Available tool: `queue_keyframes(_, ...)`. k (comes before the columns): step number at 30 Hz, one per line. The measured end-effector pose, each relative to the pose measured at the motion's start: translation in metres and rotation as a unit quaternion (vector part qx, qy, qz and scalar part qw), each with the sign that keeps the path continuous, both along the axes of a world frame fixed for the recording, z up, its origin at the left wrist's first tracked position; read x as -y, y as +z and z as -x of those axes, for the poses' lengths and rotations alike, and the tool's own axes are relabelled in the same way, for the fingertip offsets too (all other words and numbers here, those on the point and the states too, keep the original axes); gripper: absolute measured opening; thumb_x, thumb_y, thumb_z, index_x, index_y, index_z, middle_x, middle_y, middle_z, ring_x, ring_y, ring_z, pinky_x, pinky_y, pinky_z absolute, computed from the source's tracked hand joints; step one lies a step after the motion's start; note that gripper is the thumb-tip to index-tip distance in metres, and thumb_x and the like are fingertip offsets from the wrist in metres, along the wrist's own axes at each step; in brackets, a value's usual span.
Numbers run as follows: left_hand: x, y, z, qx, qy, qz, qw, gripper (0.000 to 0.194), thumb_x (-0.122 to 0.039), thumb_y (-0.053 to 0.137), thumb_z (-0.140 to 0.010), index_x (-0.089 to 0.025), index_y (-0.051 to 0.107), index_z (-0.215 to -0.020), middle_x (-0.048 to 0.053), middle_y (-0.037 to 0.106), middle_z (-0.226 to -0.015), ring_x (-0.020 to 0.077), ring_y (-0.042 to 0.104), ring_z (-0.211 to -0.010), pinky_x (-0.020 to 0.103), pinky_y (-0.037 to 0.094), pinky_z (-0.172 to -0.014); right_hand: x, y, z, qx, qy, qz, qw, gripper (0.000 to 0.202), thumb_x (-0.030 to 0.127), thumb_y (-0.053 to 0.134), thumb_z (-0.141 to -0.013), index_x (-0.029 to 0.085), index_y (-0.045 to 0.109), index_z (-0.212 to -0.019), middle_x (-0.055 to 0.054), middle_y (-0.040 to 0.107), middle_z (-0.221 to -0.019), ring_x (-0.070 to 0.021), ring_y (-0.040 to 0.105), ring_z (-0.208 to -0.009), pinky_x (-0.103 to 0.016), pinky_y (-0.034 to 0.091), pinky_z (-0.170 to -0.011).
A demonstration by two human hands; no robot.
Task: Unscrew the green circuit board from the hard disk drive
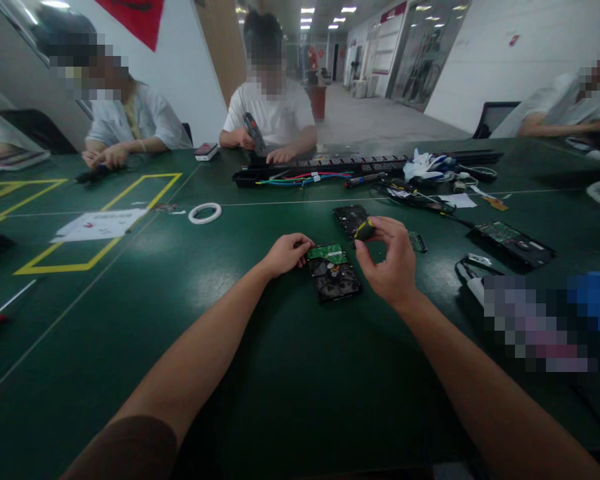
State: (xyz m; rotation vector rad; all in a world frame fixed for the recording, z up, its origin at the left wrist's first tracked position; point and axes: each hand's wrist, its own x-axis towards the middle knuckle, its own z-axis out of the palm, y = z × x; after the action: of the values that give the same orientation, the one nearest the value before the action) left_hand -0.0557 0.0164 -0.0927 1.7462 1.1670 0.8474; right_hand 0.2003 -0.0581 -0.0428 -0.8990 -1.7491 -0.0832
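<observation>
A hard drive (pixel 334 279) lies on the green table in front of me, its green circuit board at the far end. My left hand (pixel 289 255) is closed at its far left corner, fingers pinching the edge. In my right hand (pixel 393 263) is a screwdriver (pixel 365 231) with a short black and yellow handle, gripped between thumb and fingers above the drive's right side. The screwdriver's shaft and tip cannot be made out. Just behind, a second hard drive (pixel 351 219) lies partly hidden by the right hand. A small green circuit board (pixel 417 241) is beside that hand.
Right of me lie another hard drive (pixel 514 244) and a blurred bag-like item. Behind the drives are a long black rail (pixel 360 163), cables and white gloves (pixel 425 165). A white tape ring (pixel 205 213) and paper (pixel 97 225) lie left. Several people sit around the table.
</observation>
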Motion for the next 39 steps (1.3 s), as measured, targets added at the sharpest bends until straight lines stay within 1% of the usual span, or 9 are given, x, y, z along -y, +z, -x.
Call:
queue_keyframes(2, -0.0004, -0.0007, 0.0003, 0.001, 0.000, 0.000, 1.000, 0.013, -0.018, 0.057, -0.102, -0.014, 0.069, -0.102, -0.001, 0.064, -0.065, 0.0085, 0.060, -0.050, 0.018, 0.048, -0.048, -0.0011, -0.0010, 0.0004, -0.010, 0.011, -0.001, 1.000, 0.057, 0.016, 0.068, -0.089, 0.029, 0.047, -0.141, -0.011, 0.057, -0.138, -0.0286, 0.065, -0.120, -0.046, 0.068, -0.089)
queue_keyframes(4, -0.0012, -0.0019, 0.0009, 0.002, -0.003, 0.000, 1.000, 0.013, -0.018, 0.057, -0.102, -0.014, 0.069, -0.102, -0.001, 0.064, -0.064, 0.0086, 0.060, -0.050, 0.018, 0.048, -0.048, -0.0014, -0.0011, 0.0009, -0.013, 0.014, 0.000, 1.000, 0.057, 0.016, 0.068, -0.090, 0.029, 0.047, -0.141, -0.011, 0.057, -0.139, -0.0277, 0.067, -0.118, -0.045, 0.068, -0.089)
queue_keyframes(9, -0.0035, -0.0045, 0.0022, 0.003, -0.007, 0.002, 1.000, 0.013, -0.019, 0.057, -0.102, -0.014, 0.069, -0.102, -0.001, 0.064, -0.064, 0.0084, 0.060, -0.050, 0.017, 0.048, -0.049, 0.0007, 0.0024, 0.0017, 0.011, -0.006, -0.007, 1.000, 0.055, 0.017, 0.067, -0.090, 0.030, 0.050, -0.141, -0.010, 0.059, -0.134, -0.0261, 0.067, -0.111, -0.043, 0.068, -0.082)
queue_keyframes(15, -0.0028, -0.0037, 0.0016, 0.003, -0.005, 0.002, 1.000, 0.014, -0.019, 0.056, -0.102, -0.014, 0.069, -0.103, -0.001, 0.065, -0.064, 0.0084, 0.060, -0.050, 0.017, 0.049, -0.049, 0.0038, 0.0069, 0.0018, 0.030, -0.019, -0.019, 0.999, 0.056, 0.016, 0.068, -0.089, 0.030, 0.052, -0.140, -0.009, 0.061, -0.130, -0.0267, 0.066, -0.112, -0.043, 0.067, -0.078)
queue_keyframes(22, -0.0022, -0.0028, 0.0012, 0.002, -0.005, -0.003, 1.000, 0.014, -0.019, 0.057, -0.102, -0.014, 0.070, -0.102, -0.001, 0.065, -0.065, 0.0086, 0.060, -0.051, 0.018, 0.048, -0.049, 0.0008, 0.0015, 0.0020, 0.017, -0.008, -0.016, 1.000, 0.058, 0.015, 0.066, -0.090, 0.029, 0.048, -0.143, -0.011, 0.059, -0.137, -0.0289, 0.064, -0.121, -0.044, 0.068, -0.086)
queue_keyframes(28, -0.0035, -0.0045, 0.0016, 0.000, -0.006, 0.002, 1.000, 0.014, -0.020, 0.057, -0.102, -0.014, 0.070, -0.104, -0.001, 0.065, -0.065, 0.0086, 0.060, -0.051, 0.018, 0.049, -0.050, 0.0029, 0.0050, 0.0023, 0.031, -0.012, -0.012, 0.999, 0.057, 0.015, 0.068, -0.089, 0.029, 0.050, -0.142, -0.010, 0.060, -0.132, -0.0246, 0.067, -0.107, -0.041, 0.068, -0.079)
queue_keyframes(31, -0.0031, -0.0041, 0.0011, 0.002, -0.004, 0.005, 1.000, 0.014, -0.019, 0.057, -0.102, -0.014, 0.070, -0.103, -0.001, 0.064, -0.064, 0.0085, 0.060, -0.050, 0.018, 0.048, -0.049, 0.0045, 0.0067, 0.0033, 0.041, -0.016, -0.017, 0.999, 0.059, 0.014, 0.067, -0.089, 0.030, 0.050, -0.144, -0.009, 0.060, -0.131, -0.0247, 0.066, -0.107, -0.042, 0.068, -0.079)
queue_keyframes(35, -0.0029, -0.0030, 0.0011, 0.002, -0.001, 0.005, 1.000, 0.014, -0.019, 0.057, -0.102, -0.014, 0.070, -0.103, -0.001, 0.064, -0.064, 0.0085, 0.059, -0.049, 0.018, 0.048, -0.049, 0.0035, 0.0042, 0.0032, 0.032, -0.004, -0.004, 0.999, 0.062, 0.013, 0.065, -0.089, 0.030, 0.047, -0.146, -0.010, 0.059, -0.137, -0.0269, 0.065, -0.115, -0.044, 0.067, -0.087)
queue_keyframes(39, -0.0033, -0.0029, 0.0018, 0.000, -0.006, 0.002, 1.000, 0.015, -0.021, 0.057, -0.102, -0.014, 0.070, -0.103, -0.001, 0.065, -0.065, 0.0091, 0.061, -0.051, 0.019, 0.049, -0.050, 0.0045, 0.0041, 0.0029, 0.033, 0.003, -0.002, 0.999, 0.063, 0.012, 0.064, -0.089, 0.031, 0.048, -0.147, -0.009, 0.058, -0.137, -0.0250, 0.066, -0.110, -0.043, 0.067, -0.085)
